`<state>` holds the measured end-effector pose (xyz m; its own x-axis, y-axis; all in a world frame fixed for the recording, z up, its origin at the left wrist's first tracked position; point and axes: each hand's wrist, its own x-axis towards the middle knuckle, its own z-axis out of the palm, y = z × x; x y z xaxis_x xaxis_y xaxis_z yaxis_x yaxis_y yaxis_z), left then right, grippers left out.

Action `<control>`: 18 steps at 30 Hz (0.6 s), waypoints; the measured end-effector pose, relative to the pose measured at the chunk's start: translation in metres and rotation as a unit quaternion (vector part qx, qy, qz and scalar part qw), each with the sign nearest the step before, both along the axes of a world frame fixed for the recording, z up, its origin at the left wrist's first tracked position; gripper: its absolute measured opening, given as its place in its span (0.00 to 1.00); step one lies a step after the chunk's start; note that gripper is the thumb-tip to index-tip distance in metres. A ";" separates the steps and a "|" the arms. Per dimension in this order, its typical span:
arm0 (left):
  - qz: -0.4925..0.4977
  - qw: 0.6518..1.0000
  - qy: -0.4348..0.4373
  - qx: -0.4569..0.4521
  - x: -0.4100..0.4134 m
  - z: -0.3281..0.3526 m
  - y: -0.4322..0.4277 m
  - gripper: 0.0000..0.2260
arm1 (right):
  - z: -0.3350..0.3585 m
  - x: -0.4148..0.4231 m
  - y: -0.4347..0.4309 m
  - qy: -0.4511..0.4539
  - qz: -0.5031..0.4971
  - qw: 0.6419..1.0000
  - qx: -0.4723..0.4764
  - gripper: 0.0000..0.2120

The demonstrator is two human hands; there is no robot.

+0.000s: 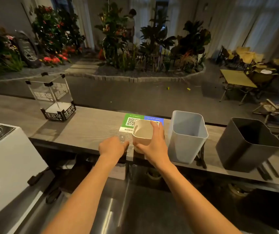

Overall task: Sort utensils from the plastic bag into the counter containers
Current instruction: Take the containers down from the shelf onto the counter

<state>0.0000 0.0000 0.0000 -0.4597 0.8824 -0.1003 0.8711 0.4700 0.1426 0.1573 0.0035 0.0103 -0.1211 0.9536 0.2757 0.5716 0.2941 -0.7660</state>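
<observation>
My right hand (153,142) grips a small cream container (141,132) by its right rim and front wall; the container stands on the grey counter (88,127) and looks empty. Just left of it, my left hand (112,146) holds a clear plastic spoon (122,138), whose round bowl sticks up past my fingers. To the right stand a taller pale blue-grey container (186,137) and a dark grey container (247,146), both open at the top. No plastic bag shows in view.
A clear acrylic box (54,97) with black corners stands at the counter's back left. A green and blue QR code sticker (128,120) lies behind the cream container. Dark utensils (267,169) lie under the two right containers. A steel sink (135,208) is below.
</observation>
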 end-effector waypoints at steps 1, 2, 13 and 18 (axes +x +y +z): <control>-0.010 1.000 -0.020 0.001 -0.002 0.000 0.000 0.22 | -0.002 0.000 0.002 0.013 0.001 1.000 0.002 0.45; -0.022 0.999 -0.028 -0.002 -0.004 0.000 0.002 0.18 | -0.002 -0.001 0.003 0.020 -0.003 1.000 0.001 0.46; -0.084 0.995 -0.010 -0.051 -0.003 0.003 0.013 0.10 | -0.011 -0.003 0.014 0.021 -0.019 0.998 -0.059 0.56; -0.098 0.992 0.029 -0.081 0.002 0.006 0.015 0.10 | -0.008 -0.001 0.013 0.061 -0.001 0.994 -0.091 0.55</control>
